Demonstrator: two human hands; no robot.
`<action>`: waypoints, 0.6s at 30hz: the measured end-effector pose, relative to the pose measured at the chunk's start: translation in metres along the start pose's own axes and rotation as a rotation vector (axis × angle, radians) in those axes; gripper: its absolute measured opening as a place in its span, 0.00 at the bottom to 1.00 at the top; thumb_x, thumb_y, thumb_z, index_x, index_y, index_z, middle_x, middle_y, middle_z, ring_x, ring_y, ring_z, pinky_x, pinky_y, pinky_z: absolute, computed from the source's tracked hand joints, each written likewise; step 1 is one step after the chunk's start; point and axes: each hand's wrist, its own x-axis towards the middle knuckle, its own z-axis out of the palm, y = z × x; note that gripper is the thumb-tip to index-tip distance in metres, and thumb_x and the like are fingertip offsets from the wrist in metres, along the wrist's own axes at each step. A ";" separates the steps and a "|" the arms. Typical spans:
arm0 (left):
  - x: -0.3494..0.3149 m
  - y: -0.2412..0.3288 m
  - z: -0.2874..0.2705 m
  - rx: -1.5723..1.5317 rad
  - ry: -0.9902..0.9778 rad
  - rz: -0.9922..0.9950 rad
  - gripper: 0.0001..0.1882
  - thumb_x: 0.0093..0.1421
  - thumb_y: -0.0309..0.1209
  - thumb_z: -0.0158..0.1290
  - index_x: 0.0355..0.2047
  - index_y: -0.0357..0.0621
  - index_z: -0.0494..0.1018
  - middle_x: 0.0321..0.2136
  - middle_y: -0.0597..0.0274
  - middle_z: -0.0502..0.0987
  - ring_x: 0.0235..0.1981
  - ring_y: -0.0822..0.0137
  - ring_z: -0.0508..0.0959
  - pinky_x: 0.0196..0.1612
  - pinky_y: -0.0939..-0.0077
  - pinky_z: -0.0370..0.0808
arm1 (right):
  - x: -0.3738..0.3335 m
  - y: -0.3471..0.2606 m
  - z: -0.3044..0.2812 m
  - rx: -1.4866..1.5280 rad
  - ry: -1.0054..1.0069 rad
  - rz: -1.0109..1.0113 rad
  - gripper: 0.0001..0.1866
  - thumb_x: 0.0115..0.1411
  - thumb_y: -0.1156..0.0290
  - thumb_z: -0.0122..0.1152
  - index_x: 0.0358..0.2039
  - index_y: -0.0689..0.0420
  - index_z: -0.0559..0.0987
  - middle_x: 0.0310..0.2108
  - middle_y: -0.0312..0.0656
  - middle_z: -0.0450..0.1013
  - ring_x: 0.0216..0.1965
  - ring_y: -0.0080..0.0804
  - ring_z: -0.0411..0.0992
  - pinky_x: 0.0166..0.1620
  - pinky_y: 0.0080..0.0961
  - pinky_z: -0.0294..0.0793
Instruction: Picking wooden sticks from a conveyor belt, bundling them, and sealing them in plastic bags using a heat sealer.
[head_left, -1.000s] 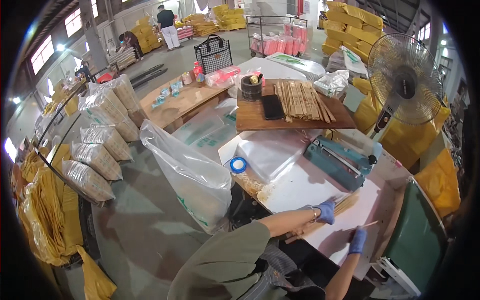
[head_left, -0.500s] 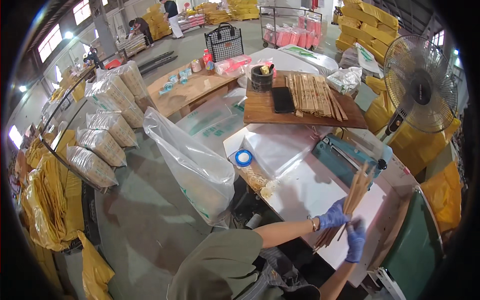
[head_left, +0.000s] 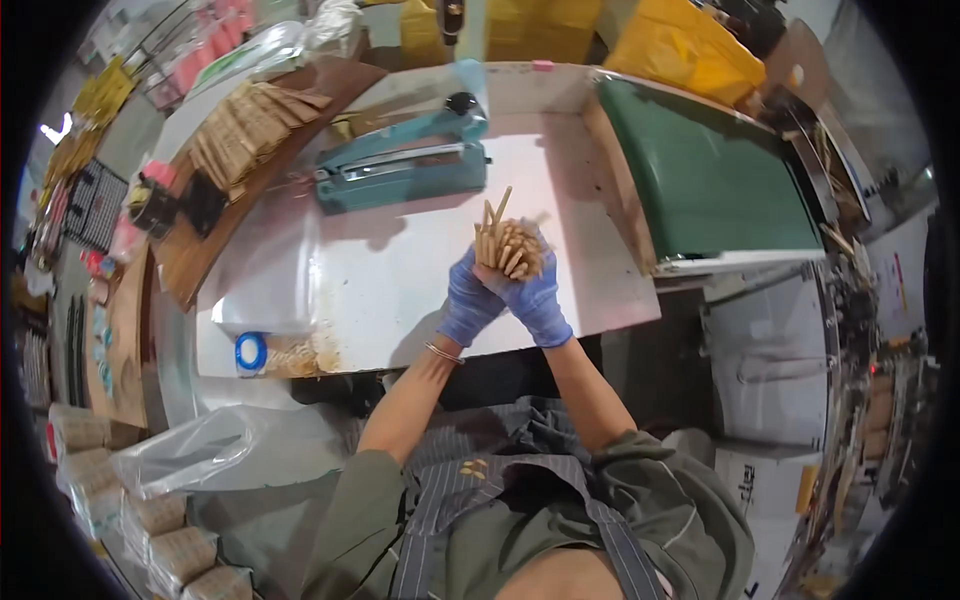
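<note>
A thick bundle of thin wooden sticks point(head_left: 515, 248) stands upright between my two hands, its ends pointing up at the camera. A few sticks at the left of the bundle poke out above the others. My left hand point(head_left: 472, 300) wraps the bundle's left side, and my right hand point(head_left: 535, 295) closes round its right side and front. Both wear blue-purple gloves; the lower part of the bundle is hidden by them. Beneath is the white worktable point(head_left: 400, 290). Beyond the hands, to the left, lies a teal bag sealer point(head_left: 405, 170).
Clear plastic bags point(head_left: 265, 270) lie at the table's left, near a blue tape roll point(head_left: 250, 351). A wooden board point(head_left: 185, 265) carries flat packs of sticks point(head_left: 245, 130) and a black phone point(head_left: 203, 203). Right of a low wooden wall is a green sloped surface point(head_left: 700, 180).
The view has swung right and down over the table. The bundle, slanted before, now points up at me, and both hands have come together round it.
</note>
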 end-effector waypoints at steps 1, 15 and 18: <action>0.001 -0.010 0.002 -0.033 0.024 -0.015 0.21 0.60 0.32 0.41 0.53 0.41 0.57 0.47 0.59 0.67 0.48 0.65 0.68 0.53 0.71 0.64 | 0.004 -0.012 -0.003 0.124 -0.044 0.129 0.35 0.37 0.77 0.71 0.46 0.60 0.63 0.35 0.37 0.68 0.36 0.23 0.68 0.42 0.19 0.70; -0.022 -0.017 0.013 0.377 -0.002 0.003 0.20 0.46 0.33 0.56 0.40 0.42 0.67 0.34 0.56 0.75 0.36 0.61 0.76 0.37 0.72 0.73 | -0.009 -0.019 -0.017 0.490 -0.216 0.225 0.29 0.38 0.75 0.71 0.41 0.60 0.67 0.38 0.41 0.71 0.40 0.27 0.70 0.44 0.24 0.70; -0.032 -0.037 0.009 -0.195 -0.130 -0.219 0.19 0.43 0.29 0.59 0.36 0.38 0.67 0.31 0.62 0.75 0.33 0.69 0.75 0.36 0.75 0.73 | 0.006 0.007 -0.028 0.392 -0.383 0.371 0.22 0.41 0.77 0.67 0.37 0.61 0.69 0.32 0.42 0.72 0.35 0.28 0.72 0.41 0.24 0.72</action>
